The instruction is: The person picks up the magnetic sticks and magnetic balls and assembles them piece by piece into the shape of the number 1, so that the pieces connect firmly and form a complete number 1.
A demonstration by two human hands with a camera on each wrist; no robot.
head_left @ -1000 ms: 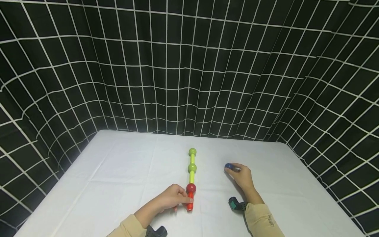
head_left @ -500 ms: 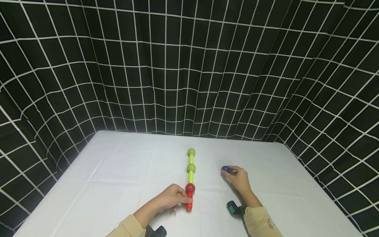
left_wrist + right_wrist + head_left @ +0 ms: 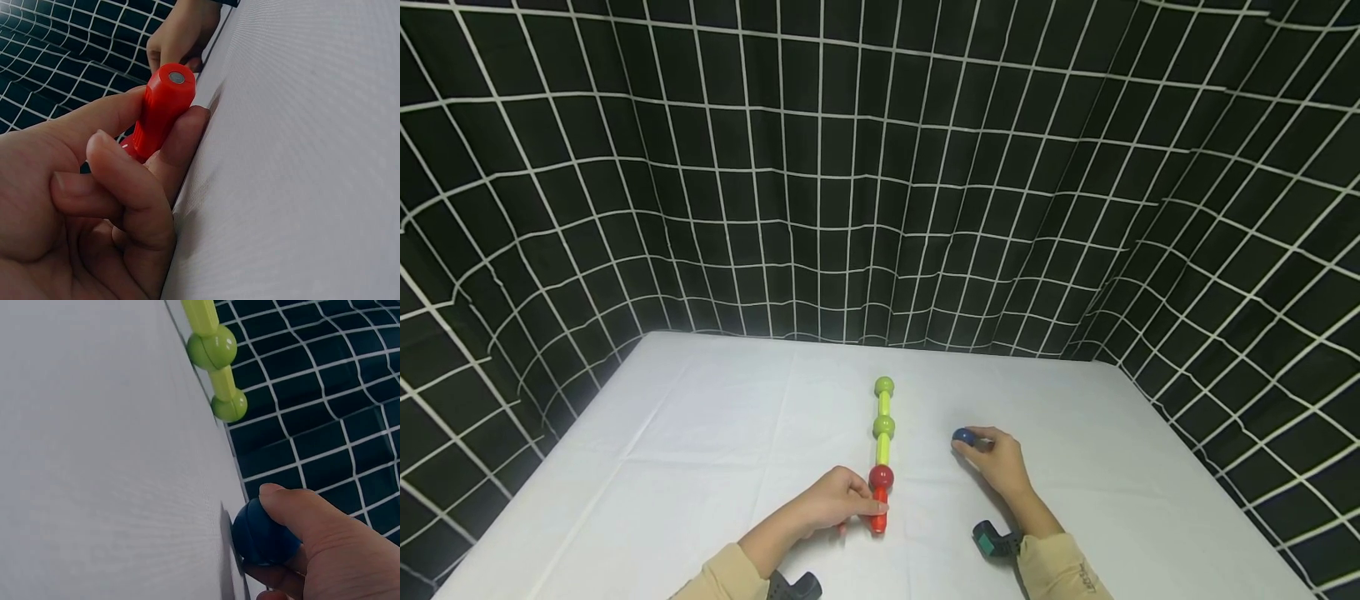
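Observation:
A straight chain of balls and rods lies on the white table, running away from me. It has two green balls [image 3: 883,426], yellow-green rods [image 3: 883,450], a red ball [image 3: 881,477] and a red rod [image 3: 879,523] at the near end. My left hand [image 3: 835,503] pinches the red rod between thumb and fingers; the left wrist view shows a round metal disc in the rod's end [image 3: 177,77]. Right of the chain, my right hand [image 3: 1002,463] pinches a blue ball [image 3: 261,534] close to the table surface, apart from the chain. Its fingers partly cover the ball.
The white cloth-covered table [image 3: 715,417] extends around both hands. A black curtain with a white grid [image 3: 880,183] stands behind the table and along both sides. Dark wrist devices [image 3: 996,540] sit below each hand.
My right hand has moved left and slightly toward me with the blue ball, nearer the chain. The left hand keeps its grip on the red rod and stays nearly in place.

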